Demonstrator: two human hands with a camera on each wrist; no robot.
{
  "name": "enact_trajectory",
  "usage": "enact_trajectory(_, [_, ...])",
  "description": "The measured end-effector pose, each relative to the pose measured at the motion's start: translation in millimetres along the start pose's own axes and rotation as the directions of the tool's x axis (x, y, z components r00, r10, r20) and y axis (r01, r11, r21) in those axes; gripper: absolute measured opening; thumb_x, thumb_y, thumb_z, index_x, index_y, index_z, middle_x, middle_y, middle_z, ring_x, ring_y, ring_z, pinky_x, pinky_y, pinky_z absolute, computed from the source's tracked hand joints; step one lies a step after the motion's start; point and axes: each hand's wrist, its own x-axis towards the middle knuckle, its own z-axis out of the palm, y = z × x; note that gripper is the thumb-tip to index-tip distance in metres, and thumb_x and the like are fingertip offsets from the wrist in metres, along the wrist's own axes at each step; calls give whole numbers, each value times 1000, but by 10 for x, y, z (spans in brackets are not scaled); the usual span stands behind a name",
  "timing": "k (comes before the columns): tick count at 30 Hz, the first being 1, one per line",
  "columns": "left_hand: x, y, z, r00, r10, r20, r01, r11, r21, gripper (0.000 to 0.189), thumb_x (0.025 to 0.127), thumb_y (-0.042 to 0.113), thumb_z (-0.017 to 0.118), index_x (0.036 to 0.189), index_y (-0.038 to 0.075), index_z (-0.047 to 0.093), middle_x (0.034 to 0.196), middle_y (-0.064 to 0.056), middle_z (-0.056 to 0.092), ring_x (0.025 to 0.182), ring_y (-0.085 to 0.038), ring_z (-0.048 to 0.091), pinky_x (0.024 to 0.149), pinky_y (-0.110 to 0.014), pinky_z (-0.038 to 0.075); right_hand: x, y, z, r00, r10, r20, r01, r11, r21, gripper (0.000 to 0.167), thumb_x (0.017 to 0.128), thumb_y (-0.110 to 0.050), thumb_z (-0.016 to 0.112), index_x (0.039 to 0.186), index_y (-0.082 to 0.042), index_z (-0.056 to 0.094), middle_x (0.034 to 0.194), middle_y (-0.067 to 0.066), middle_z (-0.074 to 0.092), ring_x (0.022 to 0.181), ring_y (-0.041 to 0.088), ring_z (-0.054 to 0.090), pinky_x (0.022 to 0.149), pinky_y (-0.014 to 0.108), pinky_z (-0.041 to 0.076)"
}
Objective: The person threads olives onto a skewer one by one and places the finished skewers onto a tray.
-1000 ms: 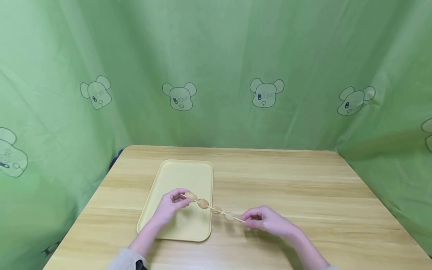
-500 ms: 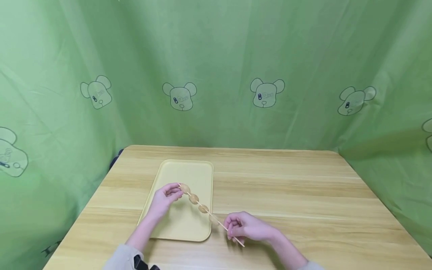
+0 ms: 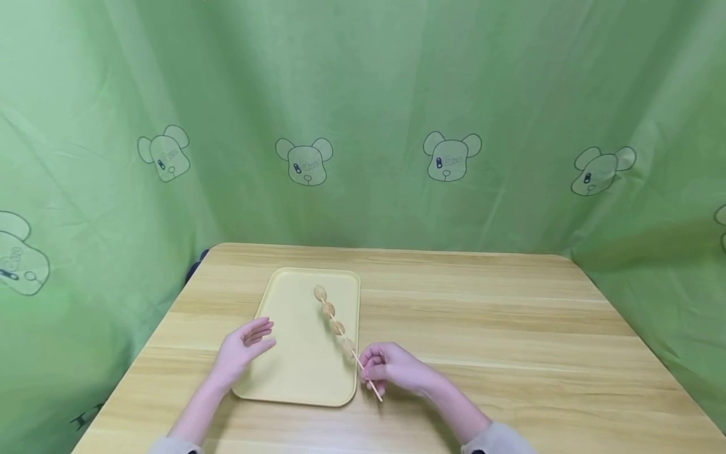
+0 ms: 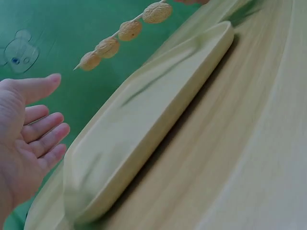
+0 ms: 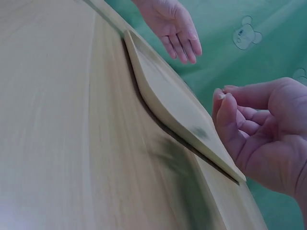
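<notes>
A thin wooden skewer carries several tan, wrinkled oval pieces. My right hand pinches its bare near end between thumb and fingers, just right of the tray's near right corner. From there it slants up and away over the beige tray. The left wrist view shows the skewered pieces raised above the tray, their shadow falling across it. My left hand holds nothing over the tray's left edge; in the left wrist view its fingers are extended and the thumb is spread apart.
The rectangular tray with a low rim lies left of centre on a light wood-grain table. Behind and on both sides hangs a green curtain printed with bear heads.
The left hand has let go of the skewer's far end and moved left. The right hand has shifted left, and the skewer has swung to point farther away over the tray.
</notes>
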Motion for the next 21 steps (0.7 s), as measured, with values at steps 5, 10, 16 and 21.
enact_trajectory(5, [-139,-60,-193,1000,-3,21,2,997,81,61,81,6,68,132,-12,38,132,-27,45,123,-40,41,105,-47,30,145,-5,99,998,41,-56,-35,994,100,21,84,4,56,99,16,48,72,9,57,59,12,54,50,18,48])
enact_trajectory(10, [-277,-146,-336,999,-31,24,28,991,132,72,80,8,70,137,-10,31,141,-26,33,130,-45,25,108,-55,16,290,-7,175,990,76,-119,-58,986,154,22,82,7,56,101,17,48,72,7,56,58,11,53,49,16,47])
enact_trajectory(16, [-384,-227,-407,995,-87,55,81,990,113,79,78,8,72,139,-11,25,143,-27,28,130,-42,28,106,-43,21,460,3,305,987,84,-140,-63,987,148,20,82,9,56,99,17,50,71,7,58,54,9,52,46,14,47])
enact_trajectory(21, [-434,-257,-418,990,-113,83,105,990,94,81,78,9,72,139,-12,22,144,-27,26,132,-39,27,105,-35,22,603,11,469,979,83,-188,-50,983,176,12,80,9,58,91,11,54,71,10,60,51,8,53,47,17,50])
